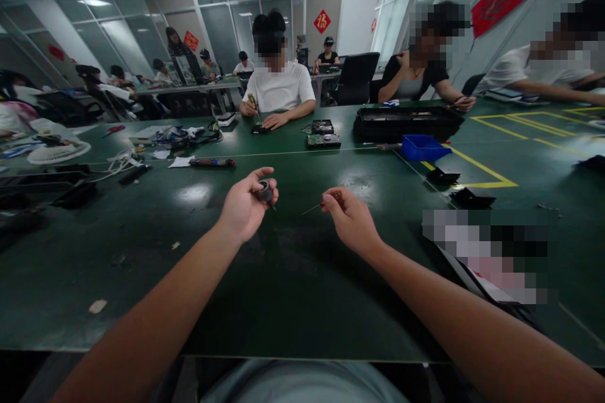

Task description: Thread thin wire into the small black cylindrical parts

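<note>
My left hand (246, 204) is raised above the green table, palm turned up, its fingers curled round a small dark round part (265, 191). That part has a cylindrical body and a short thin tip pointing down; its exact kind is unclear. Across a narrow gap, my right hand (352, 219) grips a thin-shafted screwdriver (312, 208), its shaft pointing left towards the dark part without touching it. The screwdriver's reddish handle is mostly hidden by my fingers.
Drive-like units (323, 140), a long black housing (409, 123) and a blue bin (424, 147) stand farther back. A dark cylindrical tool (212, 163) and cables (118, 164) lie left. Black pieces (472, 197) lie right. Co-workers sit across the green table (302, 302).
</note>
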`<state>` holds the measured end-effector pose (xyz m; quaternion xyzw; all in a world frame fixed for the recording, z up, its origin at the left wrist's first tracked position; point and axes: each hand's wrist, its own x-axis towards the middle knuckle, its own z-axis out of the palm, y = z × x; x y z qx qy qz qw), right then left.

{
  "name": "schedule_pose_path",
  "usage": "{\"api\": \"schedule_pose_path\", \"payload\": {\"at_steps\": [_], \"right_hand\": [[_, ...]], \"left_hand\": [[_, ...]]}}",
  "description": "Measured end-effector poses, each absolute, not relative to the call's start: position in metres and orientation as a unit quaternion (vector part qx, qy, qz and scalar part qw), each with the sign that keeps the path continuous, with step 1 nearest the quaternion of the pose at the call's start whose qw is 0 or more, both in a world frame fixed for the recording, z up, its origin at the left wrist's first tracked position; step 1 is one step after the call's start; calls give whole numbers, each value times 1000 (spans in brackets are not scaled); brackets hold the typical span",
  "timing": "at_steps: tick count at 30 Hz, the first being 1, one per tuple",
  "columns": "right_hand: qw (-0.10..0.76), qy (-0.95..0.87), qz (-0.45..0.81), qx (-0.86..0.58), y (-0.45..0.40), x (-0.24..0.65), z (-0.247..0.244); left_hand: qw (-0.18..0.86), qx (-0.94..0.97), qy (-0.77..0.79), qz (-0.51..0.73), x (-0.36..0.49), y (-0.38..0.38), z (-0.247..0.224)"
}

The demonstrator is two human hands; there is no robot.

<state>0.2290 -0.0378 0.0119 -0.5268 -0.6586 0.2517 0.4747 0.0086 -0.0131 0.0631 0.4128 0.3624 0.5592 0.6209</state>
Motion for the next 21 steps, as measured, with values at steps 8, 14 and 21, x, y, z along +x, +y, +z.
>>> {"api": "schedule_pose_path", "payload": {"at_steps": [8, 14, 21], "right_hand": [[454, -682, 223, -528, -41, 226, 15], [437, -706, 205, -518, -44, 225, 19], [456, -691, 209, -521, -46, 227, 21]], "left_hand": [[273, 776, 437, 363, 29, -12, 2], [214, 831, 423, 292, 24, -6, -9], [209, 825, 433, 297, 18, 1, -13]]}}
